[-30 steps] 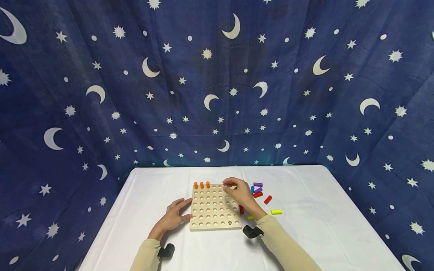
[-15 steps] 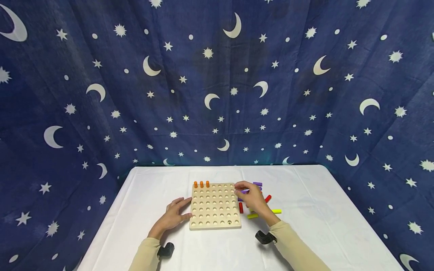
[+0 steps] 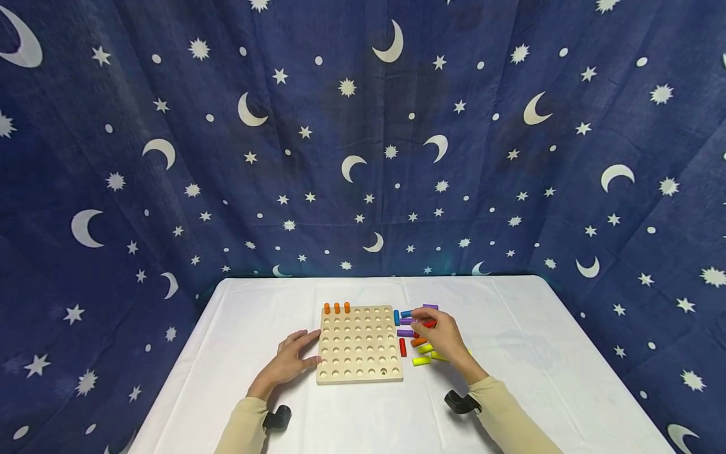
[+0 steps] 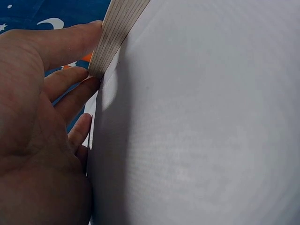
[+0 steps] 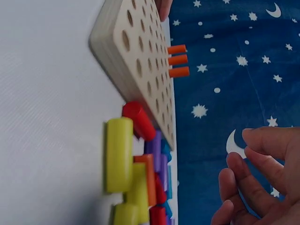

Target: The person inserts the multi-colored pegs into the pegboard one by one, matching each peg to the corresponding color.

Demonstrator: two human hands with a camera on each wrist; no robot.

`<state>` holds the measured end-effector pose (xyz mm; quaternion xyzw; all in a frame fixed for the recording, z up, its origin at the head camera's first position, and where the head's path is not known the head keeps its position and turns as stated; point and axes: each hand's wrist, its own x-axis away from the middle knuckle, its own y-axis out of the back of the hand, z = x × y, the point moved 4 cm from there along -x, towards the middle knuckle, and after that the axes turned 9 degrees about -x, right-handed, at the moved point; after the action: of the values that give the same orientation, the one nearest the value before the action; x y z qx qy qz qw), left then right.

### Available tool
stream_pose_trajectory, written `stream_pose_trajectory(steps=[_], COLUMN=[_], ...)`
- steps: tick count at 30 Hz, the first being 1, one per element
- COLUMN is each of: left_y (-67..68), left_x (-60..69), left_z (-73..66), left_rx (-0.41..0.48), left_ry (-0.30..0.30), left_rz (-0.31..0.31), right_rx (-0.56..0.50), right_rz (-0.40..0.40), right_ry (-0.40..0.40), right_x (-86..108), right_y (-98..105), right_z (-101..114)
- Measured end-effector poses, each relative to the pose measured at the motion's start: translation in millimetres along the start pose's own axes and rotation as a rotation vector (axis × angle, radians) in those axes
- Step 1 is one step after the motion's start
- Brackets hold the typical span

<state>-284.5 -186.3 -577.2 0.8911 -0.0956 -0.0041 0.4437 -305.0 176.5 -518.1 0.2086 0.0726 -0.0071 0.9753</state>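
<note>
A square wooden pegboard [image 3: 353, 344] with rows of round holes lies on the white table. Three orange pegs [image 3: 337, 308] stand upright in its far left corner. My left hand [image 3: 288, 366] touches the board's left edge with its thumb and fingertips, as the left wrist view also shows at the board's layered side [image 4: 115, 37]. My right hand [image 3: 447, 337] hovers over the loose pegs right of the board, its fingers loosely bent. In the right wrist view nothing is between that hand's fingertips. Some pegs are hidden beneath the hand.
Loose pegs lie beside the board's right edge: blue [image 3: 396, 317], purple [image 3: 405, 333], red [image 3: 403, 347], orange [image 3: 418, 342] and several yellow ones [image 3: 421, 361]. A blue curtain [image 3: 363, 189] with moons and stars hangs behind the table [image 3: 283, 302].
My right hand has moved right, from above the board's far right part to over the loose pegs, uncovering several pegs along the board's edge. My left hand has stayed in place.
</note>
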Motion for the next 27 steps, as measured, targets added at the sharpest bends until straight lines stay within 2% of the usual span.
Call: stream_pose_trajectory(steps=[11,18,27], left_y=[0.8,-1.6,1.6], left_x=[-0.4,1.4,2.7], left_z=[-2.4,0.4,-2.0], left_rx=[0.005,0.001,0.013], left_ry=[0.011,0.009,0.008], left_rz=[0.001,0.001,-0.005], right_rx=[0.102,0.185,0.182], right_rz=[-0.021,-0.002,0.014], right_ry=[0.031,-0.033,-0.075], right_x=[4.2,5.1,5.8], right_y=[14,15,13], right_z=[-27,-38,-44])
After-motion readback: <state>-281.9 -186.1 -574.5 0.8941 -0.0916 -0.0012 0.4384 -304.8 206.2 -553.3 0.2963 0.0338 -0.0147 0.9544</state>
